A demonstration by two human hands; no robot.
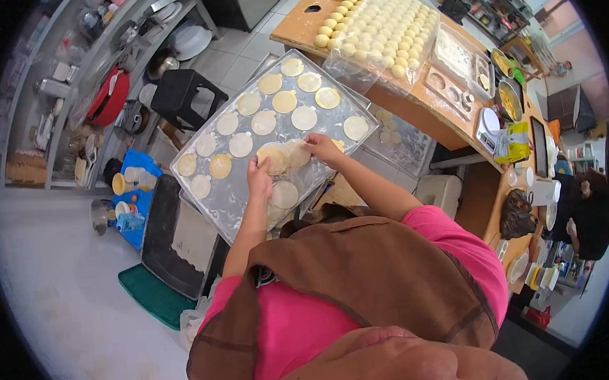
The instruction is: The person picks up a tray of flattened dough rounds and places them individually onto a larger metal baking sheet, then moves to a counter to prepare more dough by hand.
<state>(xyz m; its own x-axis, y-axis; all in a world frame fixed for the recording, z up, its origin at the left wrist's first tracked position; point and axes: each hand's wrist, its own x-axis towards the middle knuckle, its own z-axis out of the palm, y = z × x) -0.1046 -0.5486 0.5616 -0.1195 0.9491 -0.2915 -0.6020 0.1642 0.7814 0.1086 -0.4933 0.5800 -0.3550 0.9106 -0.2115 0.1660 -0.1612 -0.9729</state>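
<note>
A metal tray (188, 169) dusted with flour lies in front of me with several flat dough rounds on it, such as this yellowish dough round (284, 102); some have a small pale tab at the edge. My left hand (260, 180) is closed on the edge of a yellow dough round (272, 160) above the tray's near part. Just right of it, my right hand (322, 149) pinches a thin, pale round sheet (296, 154), which overlaps the dough round. Whether the two are stuck together I cannot tell. Another pale round (284, 195) lies close below my hands.
At the far right, a wooden table (297, 27) bears several rows of dough balls (379, 30) partly under clear plastic. A kitchen scale (488, 124) stands farther along it. Left are a black stool (185, 97) and shelves (33, 113); a person (587, 211) is at the far right.
</note>
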